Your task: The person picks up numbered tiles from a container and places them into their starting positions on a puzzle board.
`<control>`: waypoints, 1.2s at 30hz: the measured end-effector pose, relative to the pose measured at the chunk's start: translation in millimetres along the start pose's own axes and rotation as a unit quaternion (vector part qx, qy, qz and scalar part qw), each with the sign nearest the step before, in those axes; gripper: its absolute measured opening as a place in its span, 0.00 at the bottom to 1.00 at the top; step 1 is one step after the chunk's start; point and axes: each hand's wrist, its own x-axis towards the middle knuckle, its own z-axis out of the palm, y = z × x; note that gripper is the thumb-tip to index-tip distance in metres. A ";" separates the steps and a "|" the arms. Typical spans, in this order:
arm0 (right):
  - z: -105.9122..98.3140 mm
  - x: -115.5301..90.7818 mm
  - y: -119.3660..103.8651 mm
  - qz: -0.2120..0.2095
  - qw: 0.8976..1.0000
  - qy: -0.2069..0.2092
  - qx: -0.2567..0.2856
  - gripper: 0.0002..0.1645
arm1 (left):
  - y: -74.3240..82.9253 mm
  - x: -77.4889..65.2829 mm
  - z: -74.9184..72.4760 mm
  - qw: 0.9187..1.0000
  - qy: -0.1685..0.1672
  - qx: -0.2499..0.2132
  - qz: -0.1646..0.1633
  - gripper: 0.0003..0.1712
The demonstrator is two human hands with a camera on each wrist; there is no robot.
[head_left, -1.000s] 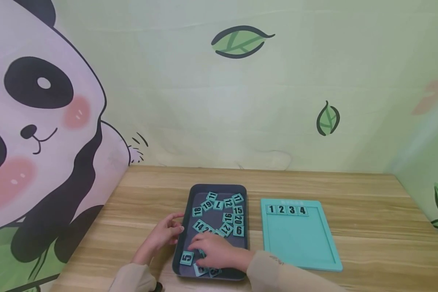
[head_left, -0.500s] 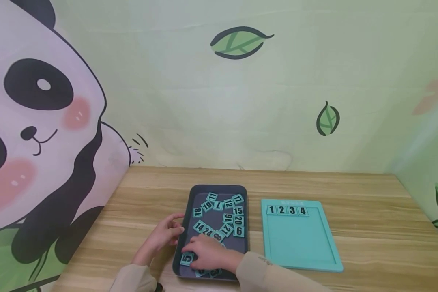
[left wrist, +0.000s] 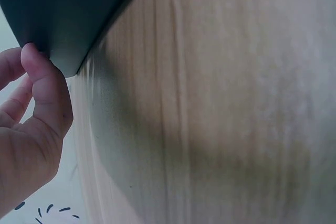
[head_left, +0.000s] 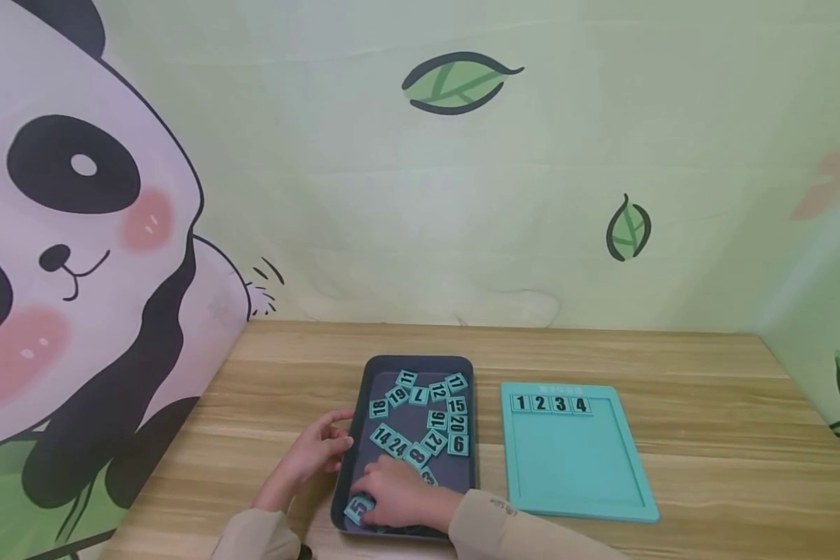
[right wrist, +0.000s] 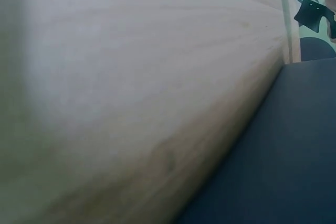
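Observation:
My right hand (head_left: 399, 490) is low in the dark tray (head_left: 420, 361), its thumb and index finger pinching the tile numbered 5 (head_left: 357, 510), which is tilted. Several tiles near the front of the tray are partly hidden under that hand. Beside the tray's left rim is my left hand (head_left: 315, 447), fingers relaxed, with thumb and index tips touching the edge. The left wrist view shows its thumb (left wrist: 44, 85) against the tray's outer wall (left wrist: 63, 19). In the right wrist view the hand is out of sight.
Right of the tray lies a turquoise board (head_left: 567, 459) with tiles 1 to 4 in a row at its top left. More numbered tiles, such as 6 (head_left: 458, 444) and 24 (head_left: 397, 446), lie scattered in the tray. The wooden table (head_left: 714, 435) meets a printed wall.
My right hand has moved left to the 5 tile and taken hold of it; the tile has shifted toward the front and tilted. My left hand has stayed at the tray's edge.

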 end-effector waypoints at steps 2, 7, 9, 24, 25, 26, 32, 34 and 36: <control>0.3 -1.0 0.7 -0.007 1.000 0.006 -0.009 0.21 | 0.8 0.2 0.6 1.000 0.002 0.001 -0.002 0.26; 0.9 -3.0 2.7 -0.028 0.999 0.023 -0.028 0.20 | 2.0 -0.5 1.8 1.000 0.009 0.005 -0.006 0.26; -0.3 -4.0 3.9 -0.032 0.999 0.021 -0.023 0.20 | 2.8 -1.5 2.0 1.000 0.009 0.005 -0.006 0.25; -37.7 -30.5 22.1 -0.002 0.999 -0.007 0.032 0.17 | 4.5 -3.8 1.7 1.000 0.003 0.003 0.005 0.25; -40.4 -33.8 23.2 0.000 0.999 -0.004 0.035 0.17 | 4.8 -4.1 2.0 1.000 0.004 0.002 0.005 0.25; -43.1 -36.9 24.5 0.004 0.999 -0.002 0.039 0.18 | 5.1 -4.6 2.3 1.000 0.006 0.001 0.005 0.25; -55.4 -54.3 40.9 0.018 0.998 0.031 0.059 0.20 | 5.6 -4.9 4.3 1.000 0.015 0.001 0.005 0.25; -58.2 -60.2 48.4 0.018 0.996 0.054 0.062 0.19 | 5.4 -4.6 4.5 1.000 0.017 0.002 0.005 0.25; -61.5 -66.9 55.8 0.020 0.994 0.076 0.072 0.19 | 5.5 -4.5 4.7 1.000 0.018 0.004 0.005 0.25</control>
